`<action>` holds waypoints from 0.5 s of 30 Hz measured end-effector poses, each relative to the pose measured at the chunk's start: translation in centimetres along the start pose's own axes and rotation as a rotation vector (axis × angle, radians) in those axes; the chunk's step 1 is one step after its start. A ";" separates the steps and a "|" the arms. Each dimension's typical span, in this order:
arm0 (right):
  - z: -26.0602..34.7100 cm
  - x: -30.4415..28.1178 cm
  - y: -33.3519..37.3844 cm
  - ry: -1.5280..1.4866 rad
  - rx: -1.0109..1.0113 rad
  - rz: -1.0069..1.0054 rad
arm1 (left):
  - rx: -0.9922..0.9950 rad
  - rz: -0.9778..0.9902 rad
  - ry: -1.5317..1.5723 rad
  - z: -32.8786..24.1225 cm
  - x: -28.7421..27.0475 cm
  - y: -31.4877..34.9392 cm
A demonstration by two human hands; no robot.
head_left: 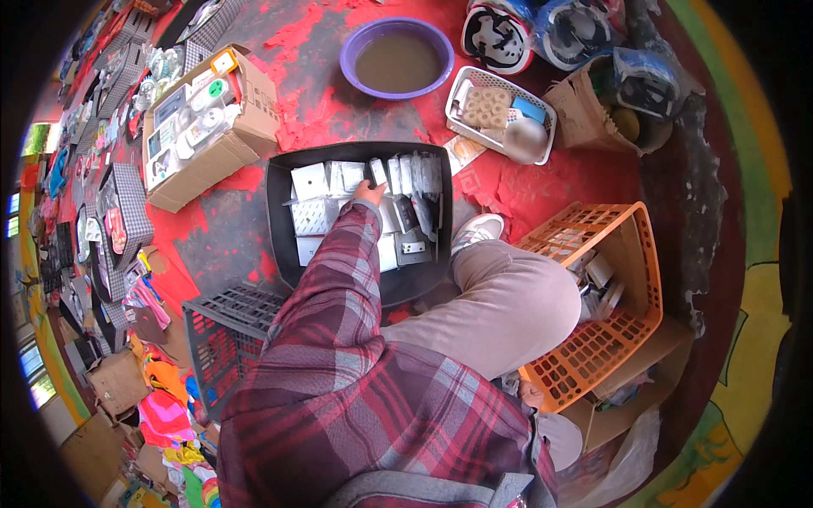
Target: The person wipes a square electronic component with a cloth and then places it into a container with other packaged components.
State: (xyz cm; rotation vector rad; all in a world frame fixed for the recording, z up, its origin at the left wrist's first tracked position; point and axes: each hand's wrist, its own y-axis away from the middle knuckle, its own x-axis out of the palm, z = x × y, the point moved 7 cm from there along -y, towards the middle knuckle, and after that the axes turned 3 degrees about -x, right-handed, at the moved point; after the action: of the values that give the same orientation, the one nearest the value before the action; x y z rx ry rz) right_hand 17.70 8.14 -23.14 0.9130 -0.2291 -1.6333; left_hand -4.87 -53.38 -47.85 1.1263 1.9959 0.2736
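A small white packet (378, 172) stands near the back of the black tray (279, 212), among rows of similar packets. My left hand (369, 194) touches it, fingers curled; whether they grip it, I cannot tell. I should pinch only this one, lifting straight up. My right hand is out of view. An orange basket (631, 222) sits right.

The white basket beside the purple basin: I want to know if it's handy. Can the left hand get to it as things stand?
Probably yes. The left hand is in the black tray among white packets; the white basket lies just beyond the tray's far right corner, with nothing between.
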 end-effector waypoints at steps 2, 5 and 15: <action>4.9 1.0 1.3 -0.032 0.001 -0.008 | -0.095 0.129 0.222 1.2 0.3 -0.4; 7.6 1.2 2.3 0.163 0.073 -0.111 | -0.114 0.096 0.143 -1.6 -1.0 1.2; 7.2 0.8 1.2 0.200 0.065 -0.065 | -0.159 0.056 0.393 0.4 -0.8 0.8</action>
State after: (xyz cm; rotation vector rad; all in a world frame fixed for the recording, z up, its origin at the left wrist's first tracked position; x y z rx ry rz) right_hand 13.82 4.71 -17.93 1.1366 -0.1157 -1.5882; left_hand -3.85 -53.58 -47.24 1.0887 2.2347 0.7174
